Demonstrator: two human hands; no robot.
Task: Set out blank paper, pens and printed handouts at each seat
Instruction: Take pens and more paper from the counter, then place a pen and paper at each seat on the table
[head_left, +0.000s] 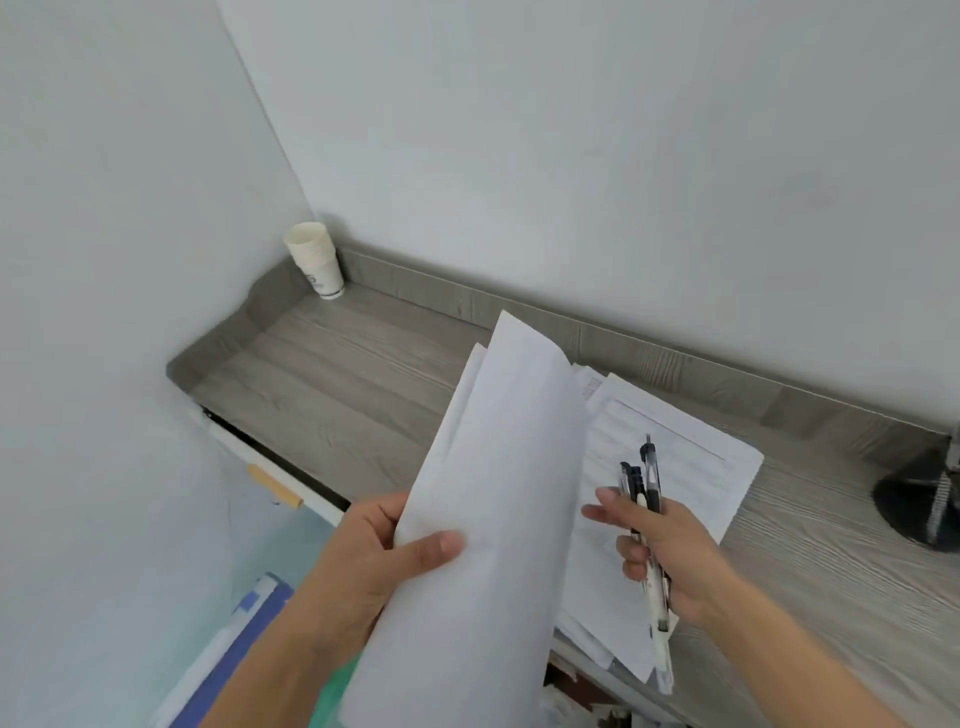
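My left hand (374, 556) grips a bundle of blank white paper (498, 493), curled lengthwise and raised above the grey wooden desk (332, 384). My right hand (670, 556) holds several pens (647, 488), black and white ones, with their tips pointing away from me. Under that hand a stack of printed handouts (691, 457) lies flat on the desk, partly hidden by the raised paper. The lower sheets of the stack overhang the desk's near edge.
A stack of white paper cups (316, 265) stands in the desk's far left corner against the wall. A dark lamp base (919, 499) sits at the right edge. A raised grey rim (675, 364) runs along the back. Blue and white material (234, 649) lies below on the left.
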